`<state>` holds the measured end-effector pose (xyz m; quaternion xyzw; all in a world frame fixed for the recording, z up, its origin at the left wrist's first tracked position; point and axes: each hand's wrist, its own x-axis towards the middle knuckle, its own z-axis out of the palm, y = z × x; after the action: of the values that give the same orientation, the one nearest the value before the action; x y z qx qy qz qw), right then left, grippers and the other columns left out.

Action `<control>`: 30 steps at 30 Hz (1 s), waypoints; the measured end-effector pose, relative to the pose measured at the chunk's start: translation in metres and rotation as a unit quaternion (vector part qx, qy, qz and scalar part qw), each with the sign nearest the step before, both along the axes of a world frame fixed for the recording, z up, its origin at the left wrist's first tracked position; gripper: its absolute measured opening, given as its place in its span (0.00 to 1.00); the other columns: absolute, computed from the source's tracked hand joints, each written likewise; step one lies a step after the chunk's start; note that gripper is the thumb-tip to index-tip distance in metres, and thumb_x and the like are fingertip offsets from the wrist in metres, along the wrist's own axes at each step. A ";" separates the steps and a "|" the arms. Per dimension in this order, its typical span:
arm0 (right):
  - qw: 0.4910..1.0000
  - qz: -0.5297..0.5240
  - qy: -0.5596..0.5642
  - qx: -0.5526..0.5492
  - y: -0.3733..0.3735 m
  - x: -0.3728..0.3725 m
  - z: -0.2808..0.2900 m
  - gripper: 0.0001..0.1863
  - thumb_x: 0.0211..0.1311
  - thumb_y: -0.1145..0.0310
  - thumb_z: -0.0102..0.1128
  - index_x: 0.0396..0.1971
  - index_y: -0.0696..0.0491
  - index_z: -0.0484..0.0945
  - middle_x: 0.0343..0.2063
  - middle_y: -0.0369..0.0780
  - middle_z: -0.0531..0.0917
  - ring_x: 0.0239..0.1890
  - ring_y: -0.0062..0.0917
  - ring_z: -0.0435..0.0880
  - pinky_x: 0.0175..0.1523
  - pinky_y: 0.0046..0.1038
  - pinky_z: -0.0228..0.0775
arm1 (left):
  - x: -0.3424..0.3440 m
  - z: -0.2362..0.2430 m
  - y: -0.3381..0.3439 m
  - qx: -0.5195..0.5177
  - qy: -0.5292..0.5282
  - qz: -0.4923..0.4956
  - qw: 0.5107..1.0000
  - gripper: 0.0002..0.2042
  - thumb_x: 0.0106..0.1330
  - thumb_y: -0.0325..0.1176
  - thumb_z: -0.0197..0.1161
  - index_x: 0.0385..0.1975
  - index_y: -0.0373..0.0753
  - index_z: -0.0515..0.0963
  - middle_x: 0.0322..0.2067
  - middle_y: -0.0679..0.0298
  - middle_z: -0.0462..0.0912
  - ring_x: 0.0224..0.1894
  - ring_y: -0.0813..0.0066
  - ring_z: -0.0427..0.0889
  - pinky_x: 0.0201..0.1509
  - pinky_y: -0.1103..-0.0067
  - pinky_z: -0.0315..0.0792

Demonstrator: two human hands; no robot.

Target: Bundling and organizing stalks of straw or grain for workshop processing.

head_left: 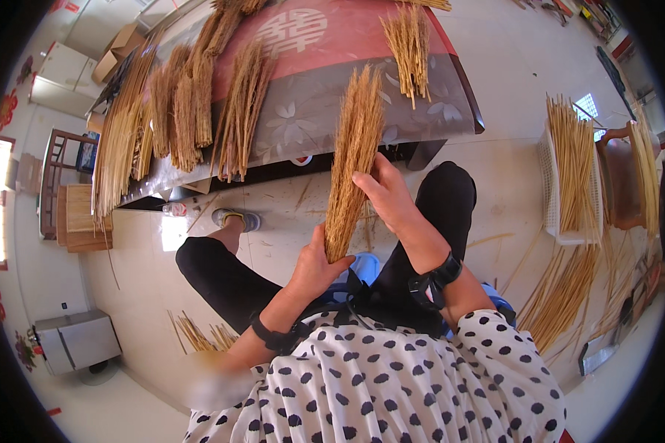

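Observation:
An upright bundle of golden dried grass plumes [353,140] stands between my hands, over my lap. My left hand [314,262] grips its lower end, with the thumb lying across it. Higher up on the right side, my right hand [384,192] is wrapped round the same bundle. Beyond it, the table [294,125] with a red and grey floral cover bears more bundles of plumes [240,103] at the left and middle, long pale stalks [114,140] at its left end, and a shorter bundle [406,48] toward the right.
A white plastic basket [553,214] of straw stalks stands at the right beside a wooden chair [613,181]. Loose stalks [558,295] lie on the floor at right and lower left. A small fridge [77,340] and a wooden bench [81,218] are at the left.

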<state>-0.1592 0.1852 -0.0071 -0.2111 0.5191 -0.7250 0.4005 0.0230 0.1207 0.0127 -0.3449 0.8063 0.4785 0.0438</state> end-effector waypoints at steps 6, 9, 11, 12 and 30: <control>0.999 -0.016 0.030 -0.004 0.000 -0.001 -0.001 0.21 0.60 0.73 0.52 0.54 0.61 0.67 0.44 0.37 0.76 0.46 0.19 0.74 0.54 0.24 0.65 | -0.003 0.005 0.004 0.007 -0.009 0.001 1.000 0.34 0.52 0.36 0.71 0.55 0.33 0.59 0.32 0.43 0.80 0.38 0.43 0.80 0.41 0.64 0.73; 1.000 -0.017 0.020 -0.016 0.002 0.000 0.006 0.21 0.59 0.73 0.51 0.53 0.61 0.68 0.43 0.37 0.77 0.45 0.19 0.74 0.53 0.24 0.66 | -0.001 0.003 0.003 0.015 -0.013 -0.015 1.000 0.33 0.54 0.37 0.70 0.55 0.33 0.60 0.33 0.42 0.80 0.38 0.44 0.81 0.42 0.65 0.74; 0.999 -0.018 0.021 -0.019 0.003 0.001 0.007 0.21 0.58 0.73 0.51 0.52 0.61 0.68 0.42 0.36 0.77 0.44 0.18 0.74 0.53 0.24 0.66 | 0.003 -0.005 -0.001 0.028 0.030 -0.015 0.999 0.32 0.55 0.38 0.69 0.55 0.32 0.61 0.34 0.44 0.80 0.38 0.49 0.81 0.43 0.67 0.73; 0.999 -0.013 0.033 -0.017 0.003 0.001 0.005 0.21 0.58 0.72 0.51 0.52 0.61 0.68 0.42 0.36 0.77 0.44 0.18 0.74 0.52 0.24 0.66 | 0.005 -0.007 -0.002 0.041 0.072 -0.016 0.996 0.32 0.57 0.40 0.68 0.56 0.31 0.61 0.35 0.46 0.80 0.39 0.55 0.82 0.44 0.69 0.73; 0.997 0.046 0.055 -0.003 0.011 0.014 0.006 0.21 0.60 0.66 0.58 0.49 0.62 0.69 0.38 0.40 0.78 0.38 0.18 0.76 0.46 0.24 0.70 | 0.001 -0.003 -0.004 0.069 0.123 0.064 0.988 0.24 0.56 0.35 0.66 0.50 0.32 0.68 0.31 0.59 0.80 0.33 0.77 0.79 0.39 0.78 0.73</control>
<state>-0.1456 0.1962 -0.0012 -0.2755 0.5280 -0.6948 0.4032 0.0237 0.1166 0.0096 -0.3303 0.7469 0.5738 -0.0621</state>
